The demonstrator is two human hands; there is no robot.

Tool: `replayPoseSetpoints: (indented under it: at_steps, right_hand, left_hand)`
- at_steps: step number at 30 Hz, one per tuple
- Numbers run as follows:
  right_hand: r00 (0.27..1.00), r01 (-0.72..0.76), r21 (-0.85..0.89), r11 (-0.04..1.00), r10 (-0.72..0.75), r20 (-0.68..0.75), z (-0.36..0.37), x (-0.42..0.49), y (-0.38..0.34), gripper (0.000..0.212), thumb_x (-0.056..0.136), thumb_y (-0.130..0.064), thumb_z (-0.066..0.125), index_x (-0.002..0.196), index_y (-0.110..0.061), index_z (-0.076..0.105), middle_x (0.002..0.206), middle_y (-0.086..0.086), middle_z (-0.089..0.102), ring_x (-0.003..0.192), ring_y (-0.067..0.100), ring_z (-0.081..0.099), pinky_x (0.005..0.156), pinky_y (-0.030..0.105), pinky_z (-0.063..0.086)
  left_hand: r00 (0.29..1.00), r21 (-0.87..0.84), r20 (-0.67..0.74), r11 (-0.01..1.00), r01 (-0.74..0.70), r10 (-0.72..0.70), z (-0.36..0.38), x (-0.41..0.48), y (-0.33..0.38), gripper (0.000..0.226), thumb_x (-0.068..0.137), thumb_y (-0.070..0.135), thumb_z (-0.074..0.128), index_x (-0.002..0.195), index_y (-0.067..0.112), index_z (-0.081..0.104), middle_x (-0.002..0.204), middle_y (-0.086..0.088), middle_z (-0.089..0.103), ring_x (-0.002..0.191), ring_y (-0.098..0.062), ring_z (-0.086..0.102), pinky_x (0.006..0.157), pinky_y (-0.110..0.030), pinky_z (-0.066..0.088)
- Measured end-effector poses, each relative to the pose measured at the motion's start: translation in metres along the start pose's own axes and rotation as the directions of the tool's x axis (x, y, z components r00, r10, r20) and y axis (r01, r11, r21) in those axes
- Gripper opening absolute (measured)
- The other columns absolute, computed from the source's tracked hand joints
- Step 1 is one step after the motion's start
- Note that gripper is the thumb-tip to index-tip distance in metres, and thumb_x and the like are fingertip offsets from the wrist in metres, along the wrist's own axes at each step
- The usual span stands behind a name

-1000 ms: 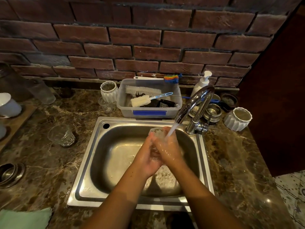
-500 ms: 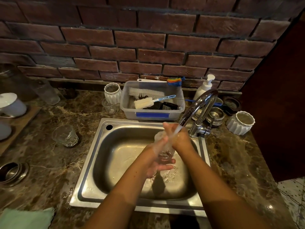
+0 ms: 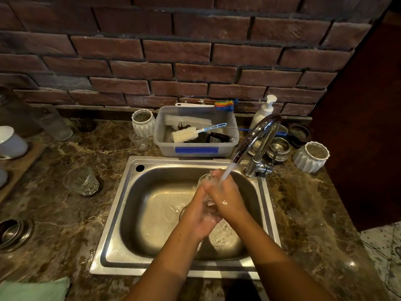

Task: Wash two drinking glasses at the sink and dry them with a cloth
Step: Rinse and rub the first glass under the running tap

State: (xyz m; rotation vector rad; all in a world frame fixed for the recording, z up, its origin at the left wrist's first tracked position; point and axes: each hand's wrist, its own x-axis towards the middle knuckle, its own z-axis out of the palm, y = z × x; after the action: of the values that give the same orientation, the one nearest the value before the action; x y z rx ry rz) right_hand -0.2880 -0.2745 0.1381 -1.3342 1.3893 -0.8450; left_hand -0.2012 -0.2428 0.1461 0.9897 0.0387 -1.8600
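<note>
Over the steel sink (image 3: 121, 216), my left hand (image 3: 199, 211) and my right hand (image 3: 226, 194) both wrap around a clear drinking glass (image 3: 204, 179); only its rim and a bit of its wall show between them. Water runs from the chrome tap (image 3: 253, 137) onto my right hand and the glass. A second clear glass (image 3: 81, 180) stands on the marble counter left of the sink. A green cloth (image 3: 34, 290) lies at the counter's bottom left corner.
Behind the sink stands a plastic tub (image 3: 195, 148) holding brushes, with a white ribbed jar (image 3: 143, 124) on its left. A soap pump (image 3: 263, 111), steel bowls (image 3: 280, 148) and another ribbed jar (image 3: 312, 156) sit at right. Cups on a wooden board (image 3: 19, 161) are at left.
My right hand came back down from near the tap and closed around the glass again beside my left hand. The glass stays under the running water.
</note>
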Motion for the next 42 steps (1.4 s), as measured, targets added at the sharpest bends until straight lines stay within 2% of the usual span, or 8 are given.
replayPoseSetpoints:
  at_steps: [5, 10, 15, 20, 23, 30, 36, 42]
  right_hand:
    - [0.998, -0.069, -0.033, 0.997, 0.068, -0.015, -0.016, 0.019, -0.009, 0.024, 0.092, -0.039, 0.063, 0.091, -0.014, 0.063, 0.083, 0.005, 0.070, 0.078, 0.018, 0.071, 0.069, 0.034, 0.055]
    - [0.950, -0.309, 0.060, 0.949, 0.310, -0.022, -0.010, 0.035, -0.028, 0.038, 0.095, -0.040, 0.061, 0.111, -0.006, 0.058, 0.100, 0.009, 0.065, 0.088, 0.022, 0.065, 0.071, 0.035, 0.051]
    - [0.987, -0.126, 0.032, 0.992, 0.128, -0.098, -0.010, 0.037, -0.020, 0.033, 0.099, -0.035, 0.053, 0.076, -0.012, 0.057, 0.072, 0.003, 0.059, 0.070, 0.018, 0.057, 0.066, 0.032, 0.052]
    - [0.974, -0.101, -0.082, 0.992, 0.082, -0.211, -0.003, 0.038, -0.017, 0.023, 0.096, -0.036, 0.060, 0.083, -0.018, 0.063, 0.077, 0.003, 0.066, 0.077, 0.019, 0.066, 0.069, 0.030, 0.053]
    - [0.956, -0.063, 0.013, 0.998, 0.064, -0.286, -0.003, 0.030, -0.022, 0.024, 0.098, -0.027, 0.058, 0.074, -0.022, 0.055, 0.067, -0.004, 0.057, 0.072, 0.017, 0.063, 0.055, 0.012, 0.043]
    - [0.989, -0.133, -0.035, 0.991, 0.130, -0.064, 0.008, 0.002, -0.001, 0.047, 0.086, -0.046, 0.065, 0.122, -0.020, 0.050, 0.107, 0.002, 0.064, 0.093, 0.014, 0.066, 0.074, 0.028, 0.054]
    - [0.990, -0.075, -0.095, 0.993, 0.062, -0.126, -0.011, 0.014, -0.009, 0.026, 0.092, -0.041, 0.063, 0.076, -0.020, 0.064, 0.072, 0.000, 0.068, 0.067, 0.012, 0.067, 0.062, 0.029, 0.053]
    - [0.966, -0.199, 0.092, 0.976, 0.211, -0.150, -0.012, 0.029, -0.023, 0.035, 0.098, -0.038, 0.056, 0.069, -0.019, 0.053, 0.066, 0.000, 0.056, 0.069, 0.018, 0.058, 0.072, 0.034, 0.052]
  left_hand:
    - [0.999, 0.009, -0.014, 0.999, 0.047, -0.047, -0.005, 0.001, 0.000, 0.057, 0.088, 0.045, 0.071, 0.127, 0.003, 0.066, 0.130, -0.027, 0.064, 0.123, -0.034, 0.056, 0.115, -0.045, 0.037]
    - [0.999, 0.040, 0.015, 0.999, 0.036, -0.036, -0.012, -0.008, 0.003, 0.052, 0.094, 0.045, 0.061, 0.116, -0.001, 0.069, 0.102, -0.023, 0.074, 0.090, -0.029, 0.067, 0.085, -0.037, 0.054]
    - [1.000, 0.123, 0.001, 0.992, 0.020, -0.021, -0.016, -0.010, 0.009, 0.052, 0.098, 0.046, 0.056, 0.124, 0.002, 0.062, 0.119, -0.027, 0.070, 0.107, -0.038, 0.066, 0.097, -0.048, 0.053]
    - [1.000, 0.495, 0.007, 0.868, -0.028, 0.028, -0.005, -0.005, 0.011, 0.058, 0.095, 0.058, 0.052, 0.140, 0.022, 0.050, 0.142, -0.005, 0.052, 0.128, -0.039, 0.055, 0.095, -0.050, 0.053]
    - [0.999, 0.346, -0.016, 0.938, -0.033, 0.041, -0.001, -0.006, 0.004, 0.058, 0.089, 0.055, 0.061, 0.132, 0.015, 0.058, 0.131, -0.016, 0.062, 0.116, -0.039, 0.065, 0.093, -0.050, 0.058]
    - [0.993, 0.270, -0.103, 0.962, -0.028, 0.058, 0.002, -0.001, 0.012, 0.049, 0.097, 0.051, 0.056, 0.117, 0.008, 0.068, 0.110, -0.018, 0.074, 0.106, -0.032, 0.069, 0.082, -0.044, 0.060]
    - [0.999, 0.249, -0.047, 0.969, 0.006, 0.006, -0.007, -0.001, 0.010, 0.054, 0.095, 0.052, 0.057, 0.116, 0.004, 0.070, 0.110, -0.020, 0.073, 0.103, -0.033, 0.066, 0.100, -0.048, 0.050]
    - [0.999, 0.179, -0.046, 0.984, 0.024, -0.016, -0.015, -0.004, 0.006, 0.054, 0.093, 0.055, 0.058, 0.100, 0.006, 0.080, 0.100, -0.021, 0.074, 0.087, -0.028, 0.067, 0.076, -0.036, 0.057]
